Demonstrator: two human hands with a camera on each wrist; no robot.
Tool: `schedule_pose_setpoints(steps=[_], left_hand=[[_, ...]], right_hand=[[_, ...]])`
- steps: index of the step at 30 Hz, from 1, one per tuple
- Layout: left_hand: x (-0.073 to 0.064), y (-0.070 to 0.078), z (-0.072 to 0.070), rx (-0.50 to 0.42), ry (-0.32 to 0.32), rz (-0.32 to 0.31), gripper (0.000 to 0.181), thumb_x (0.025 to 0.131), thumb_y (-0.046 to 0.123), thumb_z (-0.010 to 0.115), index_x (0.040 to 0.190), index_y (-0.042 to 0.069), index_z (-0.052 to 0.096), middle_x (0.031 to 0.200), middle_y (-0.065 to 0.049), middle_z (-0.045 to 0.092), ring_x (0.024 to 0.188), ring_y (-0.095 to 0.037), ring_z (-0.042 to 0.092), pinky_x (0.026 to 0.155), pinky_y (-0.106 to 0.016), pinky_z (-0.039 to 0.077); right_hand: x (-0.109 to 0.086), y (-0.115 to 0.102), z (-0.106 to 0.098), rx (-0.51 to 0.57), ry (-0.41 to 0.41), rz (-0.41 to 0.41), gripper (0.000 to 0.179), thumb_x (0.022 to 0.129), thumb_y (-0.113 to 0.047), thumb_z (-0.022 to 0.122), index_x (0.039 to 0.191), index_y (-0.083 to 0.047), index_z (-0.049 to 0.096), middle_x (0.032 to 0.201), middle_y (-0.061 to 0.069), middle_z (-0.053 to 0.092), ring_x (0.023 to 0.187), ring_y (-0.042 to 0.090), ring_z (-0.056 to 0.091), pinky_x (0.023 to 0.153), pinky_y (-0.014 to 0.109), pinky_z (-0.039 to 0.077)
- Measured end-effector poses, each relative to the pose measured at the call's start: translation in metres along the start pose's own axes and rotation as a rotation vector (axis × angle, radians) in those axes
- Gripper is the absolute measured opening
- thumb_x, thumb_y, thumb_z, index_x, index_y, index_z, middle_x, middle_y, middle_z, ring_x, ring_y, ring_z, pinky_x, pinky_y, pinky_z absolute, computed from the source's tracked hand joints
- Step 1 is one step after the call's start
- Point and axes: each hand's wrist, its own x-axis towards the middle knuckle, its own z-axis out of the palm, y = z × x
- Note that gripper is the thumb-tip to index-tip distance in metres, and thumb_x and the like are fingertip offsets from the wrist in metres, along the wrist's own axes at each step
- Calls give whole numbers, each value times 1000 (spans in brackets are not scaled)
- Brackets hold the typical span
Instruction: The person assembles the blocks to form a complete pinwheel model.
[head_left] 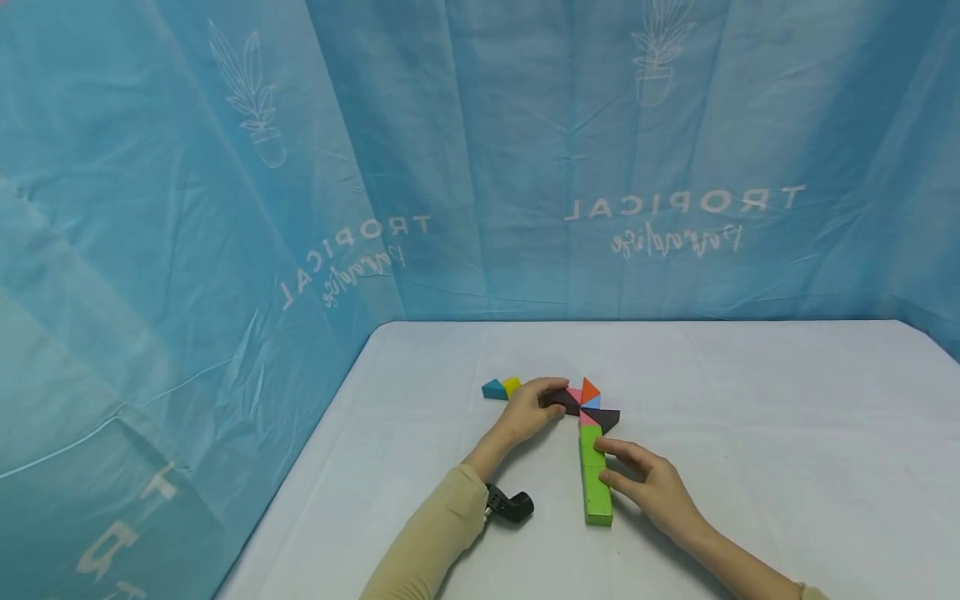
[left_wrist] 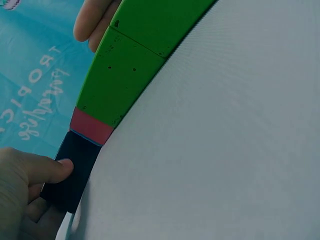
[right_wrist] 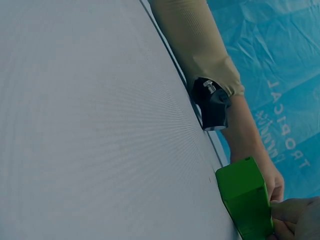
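Observation:
Left hand (head_left: 534,408) pinches a black triangular block (head_left: 564,402) between thumb and fingers; in the left wrist view the thumb lies on the side of this black block (left_wrist: 75,167). The block belongs to a pinwheel of triangles: an orange block (head_left: 589,391), a light blue block (head_left: 592,402), pink pieces and a second black block (head_left: 604,418). Below the pinwheel runs a column of two green blocks (head_left: 596,492), end to end. Right hand (head_left: 652,487) touches the column's right side with extended index finger and thumb, close to the joint between the green blocks.
A blue triangular block (head_left: 493,390) and a yellow block (head_left: 512,385) lie left of the pinwheel, the yellow partly behind the left hand. A black wrist camera (head_left: 512,505) sits at the left sleeve. Blue printed curtains (head_left: 487,167) stand behind and left of the white table (head_left: 787,467).

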Motion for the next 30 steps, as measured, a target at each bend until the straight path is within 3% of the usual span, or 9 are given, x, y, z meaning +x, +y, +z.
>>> schedule_pose_setpoints(steps=[2, 7, 11, 15, 19, 22, 26, 30], left_hand=[[-1, 2, -6, -41, 9, 13, 42, 87, 4, 67, 128, 4, 58, 124, -8, 59, 114, -17, 55, 93, -21, 45], [0, 5, -32, -127, 104, 62, 41, 86, 1, 67, 125, -1, 57, 121, -11, 60, 111, -20, 57, 93, -21, 45], [-3, -2, -54, -141, 217, 82, 39, 85, 0, 68, 122, -2, 59, 121, -13, 60, 110, -25, 57, 94, -28, 46], [-12, -11, -71, -154, 284, 86, 39, 84, -4, 67, 121, -6, 58, 121, -19, 59, 111, -33, 55, 96, -40, 45], [-25, -7, -83, -168, 274, 65, 38, 86, -7, 63, 123, -11, 54, 123, -26, 55, 115, -39, 51, 99, -46, 42], [-35, -4, -89, -187, 231, 5, 39, 88, -11, 57, 125, -14, 50, 126, -28, 52, 118, -39, 49, 101, -44, 39], [-39, -15, -88, -221, 185, -63, 41, 87, -13, 54, 127, -14, 49, 128, -28, 51, 120, -38, 48, 102, -41, 39], [-35, -36, -80, -236, 175, -52, 38, 87, -11, 58, 124, -14, 52, 125, -28, 54, 117, -39, 50, 99, -43, 42]], right_hand=[[0, 0, 0, -6, 1, -1, 42, 84, -24, 73, 122, -11, 62, 121, -2, 62, 121, 21, 50, 101, 34, 39], [-1, -1, 0, 8, -4, -19, 42, 84, -24, 72, 122, -11, 62, 121, -1, 62, 121, 22, 50, 99, 20, 39], [-1, 0, -1, 30, -9, -34, 41, 84, -25, 72, 122, -12, 62, 121, -1, 62, 121, 22, 50, 98, 16, 37], [-1, 0, -1, 35, -14, -33, 41, 85, -26, 72, 122, -13, 62, 121, -1, 62, 122, 21, 49, 98, 17, 37], [-1, -1, -1, 29, -11, -28, 41, 85, -27, 72, 122, -14, 62, 121, -1, 62, 121, 20, 50, 98, 16, 37], [-1, 0, -1, 29, -12, -29, 41, 84, -26, 72, 122, -13, 62, 121, -1, 62, 121, 20, 50, 97, 15, 37], [-1, 1, 0, 24, -11, -33, 41, 84, -26, 72, 122, -13, 62, 120, -1, 62, 121, 21, 50, 97, 14, 36], [-1, 2, 0, 31, -10, -39, 41, 84, -26, 72, 122, -13, 62, 121, -1, 62, 121, 20, 50, 97, 14, 36]])
